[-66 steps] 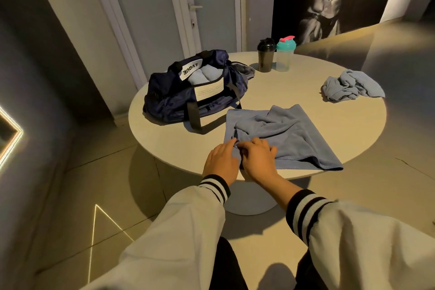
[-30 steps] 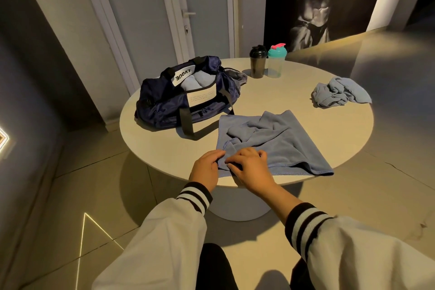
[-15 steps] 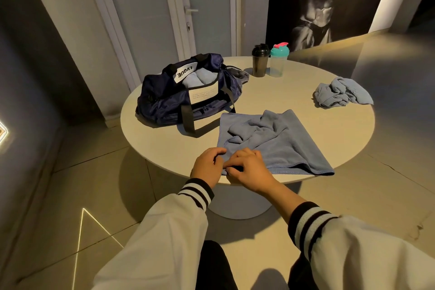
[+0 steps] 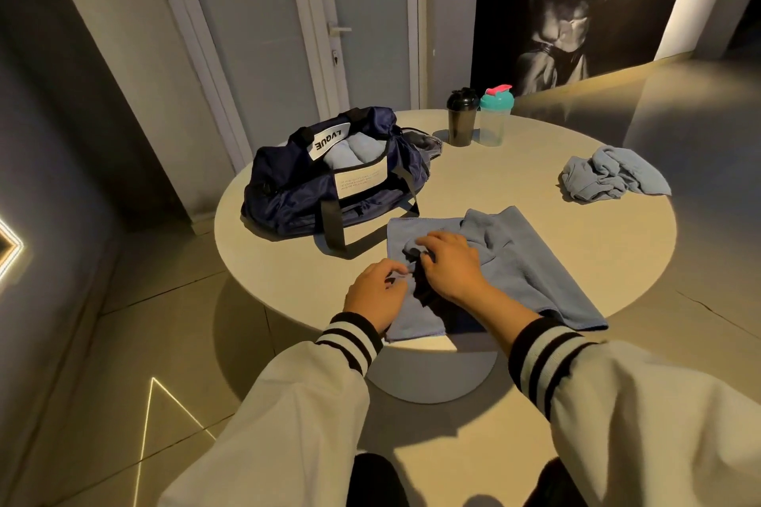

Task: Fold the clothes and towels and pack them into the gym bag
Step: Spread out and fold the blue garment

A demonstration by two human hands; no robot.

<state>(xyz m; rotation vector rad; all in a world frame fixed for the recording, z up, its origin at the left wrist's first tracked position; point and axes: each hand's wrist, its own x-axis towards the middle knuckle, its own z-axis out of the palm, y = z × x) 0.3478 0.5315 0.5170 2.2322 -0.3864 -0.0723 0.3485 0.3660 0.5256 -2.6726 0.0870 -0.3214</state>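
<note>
**Clerk:** Position of the work item?

**Inspector:** The blue towel (image 4: 531, 259) lies partly spread on the near side of the tabletop (image 4: 473, 185), its near edge hanging over the rim. The left hand (image 4: 376, 294) pinches the cloth at its near left part. The right hand (image 4: 451, 270) has its fingers curled into a bunched ridge just beyond. Each grip is clamped on the towel. The cloth around the hands is rumpled, not flat.

**Clerk:** And the bag?

**Inspector:** The gym bag (image 4: 288, 193) stands open just beyond the towel, to the left. A pale folded cloth (image 4: 354, 154) sits inside. A crumpled towel (image 4: 613, 175) lies well apart near the right rim, unfolded. I judge the task partway done.

**Clerk:** Risks?

**Inspector:** Three, in my opinion.
- A pull toward the body could drag the overhanging cloth off the tabletop.
- Folding over the rumple would trap creases and make a bulky parcel, which may not fit beside what the bag holds.
- A wide sweep of cloth toward the far side could reach the black shaker (image 4: 462, 119) and the teal shaker (image 4: 494, 121). They stand upright side by side and would likely tip.

**Clerk:** Markings?

**Inspector:** A white tab (image 4: 329, 144) on the bag's handle reads "LVQUE", upside down from this view. A pale patch (image 4: 360, 179) on the bag's side carries fine print, too small to read. No writing can be made out on the shakers.
</note>
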